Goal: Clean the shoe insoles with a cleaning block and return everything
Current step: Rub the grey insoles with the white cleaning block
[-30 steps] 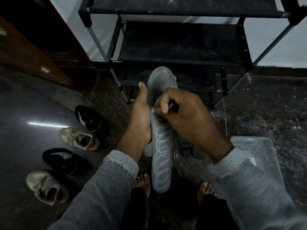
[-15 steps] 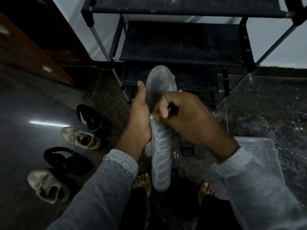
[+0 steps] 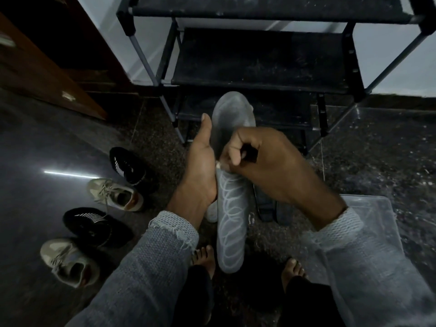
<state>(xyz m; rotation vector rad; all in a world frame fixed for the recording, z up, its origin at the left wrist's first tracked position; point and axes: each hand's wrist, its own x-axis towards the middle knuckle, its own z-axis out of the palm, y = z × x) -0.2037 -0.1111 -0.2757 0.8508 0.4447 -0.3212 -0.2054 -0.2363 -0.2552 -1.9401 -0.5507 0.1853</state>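
dark speckled floor (image 3: 377,161), shoe rack (image 3: 259,67) ahead. my left hand (image 3: 200,168) grips grey insole (image 3: 232,215) edge; right hand (image 3: 264,161) fingers clenched around small white cleaning block (image 3: 218,164), pressed on insole.

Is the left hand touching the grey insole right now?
Touching. The head view shows the left hand pressed along the grey insole's left edge, thumb up beside it, no gap.

Dim, bluish light, white glare streak (image 3: 62,173) on the glossy floor (image 3: 35,142) — soft focus, wide-angle bending at edges
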